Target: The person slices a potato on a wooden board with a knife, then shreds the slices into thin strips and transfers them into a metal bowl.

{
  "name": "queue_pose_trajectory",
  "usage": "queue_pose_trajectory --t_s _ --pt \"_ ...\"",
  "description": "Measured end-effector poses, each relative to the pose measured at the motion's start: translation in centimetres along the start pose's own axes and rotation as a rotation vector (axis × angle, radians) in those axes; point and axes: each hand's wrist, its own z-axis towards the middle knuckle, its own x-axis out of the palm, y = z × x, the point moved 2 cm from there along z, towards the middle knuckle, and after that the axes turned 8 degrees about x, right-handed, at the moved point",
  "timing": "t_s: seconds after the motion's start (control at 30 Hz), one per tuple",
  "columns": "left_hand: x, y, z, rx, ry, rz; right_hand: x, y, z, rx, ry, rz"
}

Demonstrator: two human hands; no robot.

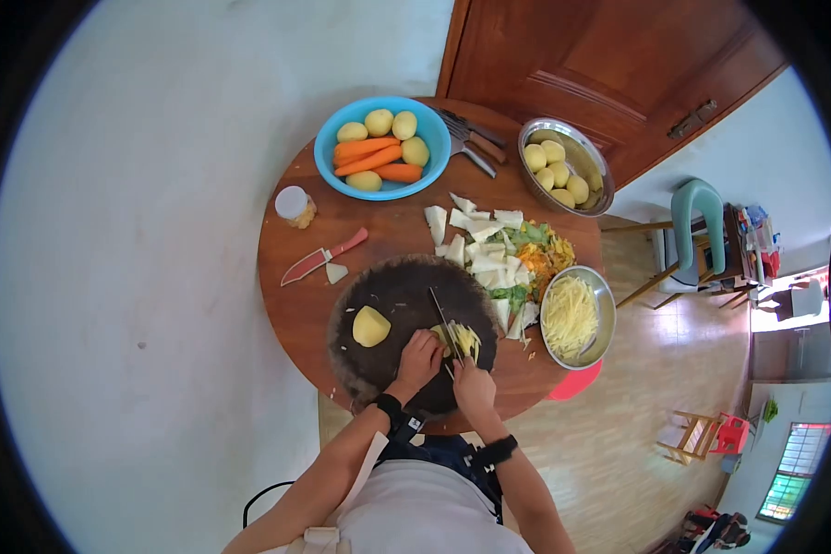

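On the round dark chopping board, my left hand presses a piece of potato, its fingers bent together beside the blade. My right hand is closed round the handle of a knife, whose blade points away from me. Thin potato strips lie just right of the blade. A peeled potato piece rests on the board to the left of my hands. Part of the potato under my left fingers is hidden.
Around the board are a red-handled knife, a lidded jar, a blue basin of potatoes and carrots, utensils, a metal bowl of potatoes, vegetable scraps and a bowl of shreds.
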Motion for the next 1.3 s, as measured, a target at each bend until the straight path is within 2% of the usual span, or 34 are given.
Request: queue_pose_trajectory --t_s 0.07,0.23,0.3,0.67,0.8,0.97,1.1,1.3 --pt "0.0 0.0 0.1 0.006 -0.001 -0.004 1.6 -0.3 0.9 0.022 -0.033 -0.012" --pt "-0.4 -0.7 0.8 -0.029 0.030 -0.034 1.2 -0.5 1.0 0.013 -0.046 0.000" --pt "-1.0 -1.4 0.9 0.036 0.007 -0.020 1.4 -0.3 0.8 0.009 -0.041 -0.003" --pt "-0.4 -0.1 -0.1 0.013 -0.043 -0.003 0.2 -0.4 0.2 0.024 -0.031 0.027" --pt "-0.5 -0.2 0.0 0.008 -0.044 -0.011 0.3 0.2 0.0 0.007 0.011 -0.034" --pt "-0.4 -0.1 -0.4 -0.008 -0.007 -0.021 2.2 0.3 2.3 -0.061 -0.053 -0.021" --pt "-0.5 -0.1 -0.2 -0.002 -0.047 -0.035 0.1 0.5 0.7 0.007 -0.004 -0.037" --pt "-0.4 0.0 -0.4 -0.001 -0.016 -0.016 1.9 0.7 2.2 -0.053 -0.074 -0.001"
